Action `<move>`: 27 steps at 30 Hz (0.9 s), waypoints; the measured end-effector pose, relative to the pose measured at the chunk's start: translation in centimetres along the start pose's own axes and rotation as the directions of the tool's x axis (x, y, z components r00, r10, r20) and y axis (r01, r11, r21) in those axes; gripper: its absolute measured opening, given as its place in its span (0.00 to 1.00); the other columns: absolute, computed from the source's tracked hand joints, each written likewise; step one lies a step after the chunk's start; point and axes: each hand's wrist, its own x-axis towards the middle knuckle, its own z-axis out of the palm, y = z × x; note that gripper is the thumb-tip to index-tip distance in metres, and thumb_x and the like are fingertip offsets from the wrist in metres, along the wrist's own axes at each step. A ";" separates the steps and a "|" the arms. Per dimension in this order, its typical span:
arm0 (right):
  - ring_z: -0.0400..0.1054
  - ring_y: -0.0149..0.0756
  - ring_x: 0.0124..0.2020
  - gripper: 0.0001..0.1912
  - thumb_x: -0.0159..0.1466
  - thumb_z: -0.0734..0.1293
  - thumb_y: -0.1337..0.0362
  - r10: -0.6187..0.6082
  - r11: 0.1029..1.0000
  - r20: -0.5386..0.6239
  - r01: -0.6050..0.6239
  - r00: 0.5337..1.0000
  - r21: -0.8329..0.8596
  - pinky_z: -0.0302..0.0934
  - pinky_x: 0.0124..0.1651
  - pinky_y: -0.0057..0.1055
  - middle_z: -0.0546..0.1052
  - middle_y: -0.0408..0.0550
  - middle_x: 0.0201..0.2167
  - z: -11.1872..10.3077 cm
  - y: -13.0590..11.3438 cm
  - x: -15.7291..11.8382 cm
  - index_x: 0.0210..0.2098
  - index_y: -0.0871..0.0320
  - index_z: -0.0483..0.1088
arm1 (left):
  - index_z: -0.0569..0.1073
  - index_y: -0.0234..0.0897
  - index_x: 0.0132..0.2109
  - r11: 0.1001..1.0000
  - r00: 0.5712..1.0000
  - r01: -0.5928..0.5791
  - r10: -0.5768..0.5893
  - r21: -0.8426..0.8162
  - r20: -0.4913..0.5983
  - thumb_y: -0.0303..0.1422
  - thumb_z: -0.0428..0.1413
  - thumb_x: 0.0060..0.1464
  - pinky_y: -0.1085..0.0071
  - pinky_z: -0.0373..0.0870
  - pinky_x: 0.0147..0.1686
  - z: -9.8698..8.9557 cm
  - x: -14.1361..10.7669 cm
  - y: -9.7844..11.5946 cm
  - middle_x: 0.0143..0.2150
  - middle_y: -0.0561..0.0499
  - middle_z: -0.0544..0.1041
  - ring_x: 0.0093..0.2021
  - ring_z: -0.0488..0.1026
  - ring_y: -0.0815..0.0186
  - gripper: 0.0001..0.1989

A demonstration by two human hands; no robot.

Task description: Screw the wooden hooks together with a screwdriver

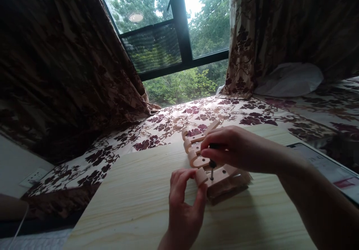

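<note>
A small wooden assembly (pixel 231 171) with several curved pieces and dark screw holes lies on the pale wooden board. My left hand (pixel 186 197) pinches the nearest rounded wooden piece (pixel 201 176) between thumb and fingers. Above it, my right hand (pixel 228 145) is closed around the dark handle of a screwdriver (pixel 212 167). The metal shaft points down, its tip at a hole in the front wooden strip. Under this strip is a block (pixel 227 188) that looks wrapped in clear plastic. Part of the assembly's far right side is hidden behind my right hand.
The pale wooden board (pixel 126 201) rests by a bed or ledge with flowered cloth (pixel 168 126). A tablet-like screen (pixel 322 167) lies at the right, partly behind my forearm. Patterned curtains (pixel 242 55) flank the window (pixel 185 37). A white pillow-like bundle (pixel 291 79) sits at the right.
</note>
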 end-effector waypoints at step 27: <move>0.64 0.25 0.27 0.08 0.67 0.63 0.66 -0.049 0.998 0.074 0.045 0.996 0.044 0.55 0.30 0.23 0.75 0.41 0.29 -0.1 -1.1 -0.1 0.41 0.57 0.74 | 0.69 0.42 0.47 1.000 1.000 -0.004 0.005 -0.008 0.006 0.28 0.55 0.59 0.69 0.68 0.46 0.0 0.0 0.1 0.42 0.51 0.73 0.45 0.70 0.66 0.09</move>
